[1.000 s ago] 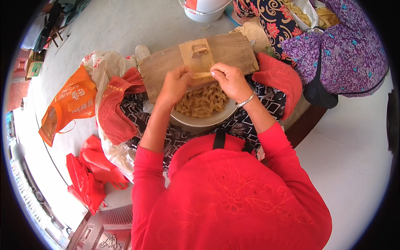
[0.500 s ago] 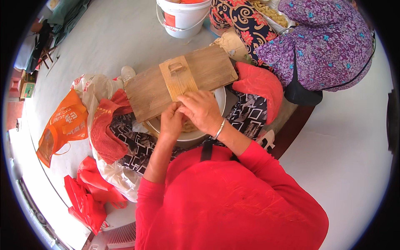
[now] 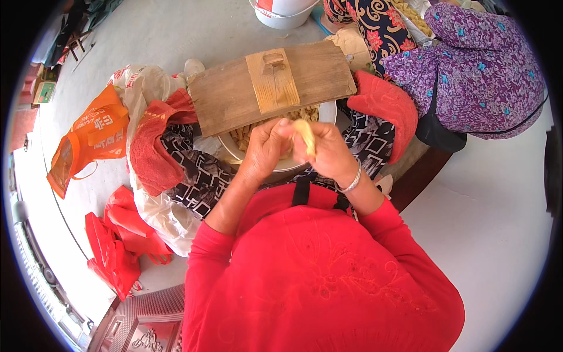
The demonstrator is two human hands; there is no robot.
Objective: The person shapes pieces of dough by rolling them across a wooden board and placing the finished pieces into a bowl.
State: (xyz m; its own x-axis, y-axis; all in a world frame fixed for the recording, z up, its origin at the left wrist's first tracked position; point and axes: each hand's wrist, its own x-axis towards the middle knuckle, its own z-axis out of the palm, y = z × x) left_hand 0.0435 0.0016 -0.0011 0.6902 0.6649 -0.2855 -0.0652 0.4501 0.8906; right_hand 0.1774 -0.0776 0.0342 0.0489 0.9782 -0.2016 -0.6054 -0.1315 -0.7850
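From my remote seat I saw both hands drawn together over the lap, just above the near rim of a metal bowl. The left hand and the right hand were each curled closed around the same pale yellow piece, a small tapered thing, possibly a husked cob or a strip of dough; I could not tell which. It stood up between the fingertips, pinched from both sides, and I judged it was held that way so anything worked off it would drop straight into the bowl below. A silver bangle sat on the right wrist. The bowl rested on the knees, on patterned black-and-white cloth, and held a heap of similar yellowish bits. A wooden board with a lighter block fixed across it lay over the far half of the bowl, tilted, seemingly parked there within easy reach. The held piece was nearer the body than the board and not touching it. Red towels padded both sides of the lap. An orange plastic bag lay on the floor to the left, well apart, and another person in purple flowered clothes sat at the upper right.
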